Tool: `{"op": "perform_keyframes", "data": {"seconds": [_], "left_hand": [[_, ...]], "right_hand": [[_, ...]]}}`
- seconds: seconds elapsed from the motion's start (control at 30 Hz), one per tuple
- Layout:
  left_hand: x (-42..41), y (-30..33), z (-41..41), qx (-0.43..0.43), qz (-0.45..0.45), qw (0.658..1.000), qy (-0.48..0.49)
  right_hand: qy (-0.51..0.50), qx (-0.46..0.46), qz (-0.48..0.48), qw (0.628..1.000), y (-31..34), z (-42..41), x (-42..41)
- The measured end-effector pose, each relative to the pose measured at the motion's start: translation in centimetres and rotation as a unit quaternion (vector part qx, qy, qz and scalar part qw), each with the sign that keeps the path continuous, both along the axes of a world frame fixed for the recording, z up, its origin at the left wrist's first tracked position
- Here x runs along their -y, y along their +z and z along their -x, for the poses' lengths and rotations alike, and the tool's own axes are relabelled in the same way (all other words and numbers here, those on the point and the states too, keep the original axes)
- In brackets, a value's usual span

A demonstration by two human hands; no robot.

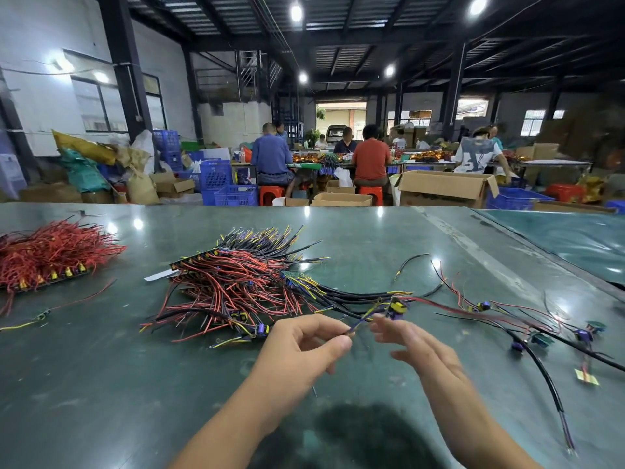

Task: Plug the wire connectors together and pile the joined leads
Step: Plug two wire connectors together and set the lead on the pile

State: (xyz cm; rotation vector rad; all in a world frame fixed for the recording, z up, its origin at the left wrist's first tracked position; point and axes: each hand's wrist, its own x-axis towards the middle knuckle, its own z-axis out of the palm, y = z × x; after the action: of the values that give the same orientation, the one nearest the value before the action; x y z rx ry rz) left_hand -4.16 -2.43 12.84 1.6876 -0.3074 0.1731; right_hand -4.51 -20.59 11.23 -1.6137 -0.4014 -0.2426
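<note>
Dark steel roof beams (355, 38) carry round ceiling lamps (296, 11); white wall (40, 35) with windows (98, 103) on the left; open doorway (341, 118) far back; green worktable (101, 384).

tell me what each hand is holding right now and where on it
The left hand pinches a thin lead between thumb and fingertips, on the wire near its end. The right hand is blurred; its fingers look relaxed, holding nothing.

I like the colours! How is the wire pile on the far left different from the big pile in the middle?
The left pile looks almost all red, with yellow connectors along its near edge. The middle pile mixes red and black wires, plus yellow and purple ones fanning out at the back. The middle pile lies close to the hands; the left pile lies far off. Both rest on the green table.
</note>
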Motion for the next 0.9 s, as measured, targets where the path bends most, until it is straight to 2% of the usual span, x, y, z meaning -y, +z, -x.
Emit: {"op": "perform_keyframes", "data": {"seconds": [0.07, 0.13, 0.3, 0.37, 0.47, 0.6, 0.73, 0.9], "left_hand": [[0.2, -0.5, -0.1, 0.012, -0.048, 0.999, 0.022], [0.3, -0.9, -0.1, 0.016, -0.085, 0.996, 0.038], [0.5, -1.3, 0.1, 0.042, -0.186, 0.98, 0.06], [0.5, -1.3, 0.1, 0.057, -0.234, 0.969, 0.064], [0.5, -1.0, 0.4, 0.051, -0.274, 0.96, 0.026], [0.8, -0.6, 0.8, 0.014, -0.238, 0.97, -0.057], [0.8, -0.4, 0.9, -0.029, -0.155, 0.983, -0.095], [0.7, -0.8, 0.7, -0.035, -0.144, 0.988, -0.036]], "right_hand": [[-0.021, -0.021, -0.062, 0.998, 0.3, -0.2, -0.3], [-0.05, -0.032, -0.085, 0.995, 0.3, -0.4, -0.4], [-0.067, -0.032, -0.066, 0.995, 0.1, -0.4, -0.5], [-0.074, 0.013, -0.031, 0.997, -0.1, -0.3, -0.4], [-0.074, 0.026, -0.033, 0.996, -0.2, -0.1, -0.3], [-0.059, -0.078, -0.088, 0.991, -0.3, -0.5, -0.4], [0.013, -0.215, -0.222, 0.951, -0.1, -0.5, -0.3], [0.046, -0.24, -0.272, 0.931, 0.2, -0.8, -0.2]]}}
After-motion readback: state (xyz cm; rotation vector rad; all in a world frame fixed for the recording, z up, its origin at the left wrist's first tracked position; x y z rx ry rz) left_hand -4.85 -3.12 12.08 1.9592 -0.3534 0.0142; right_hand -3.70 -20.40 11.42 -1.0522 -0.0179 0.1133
